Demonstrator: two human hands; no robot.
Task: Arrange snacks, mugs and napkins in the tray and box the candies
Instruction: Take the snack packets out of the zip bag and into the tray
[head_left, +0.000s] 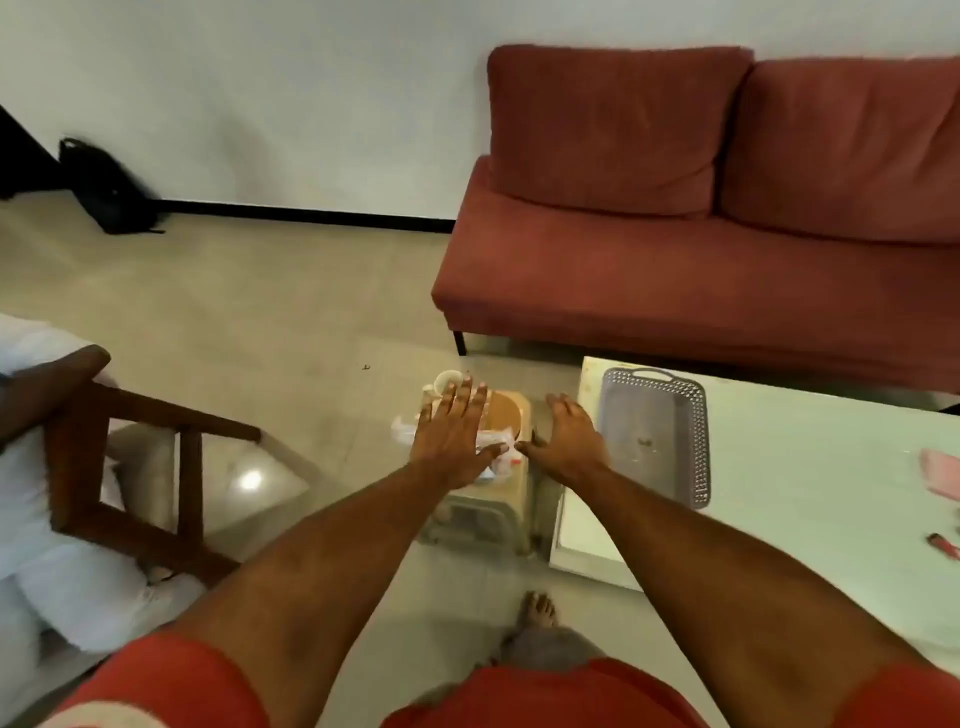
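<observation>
Gathering has barely begun: both hands hover flat, grip released, left hand (454, 431) over mug (448, 382) and wrappers on the stool (514, 499); right hand (569, 436) beside. Next, lift items toward the grey tray (698, 415) at three o'clock on the tabletop (831, 509).

The stool (511, 499) carries a mug (445, 382), a round lid (505, 411) and wrappers (501, 457). The table (810, 493) carries a grey tray (655, 434).
</observation>
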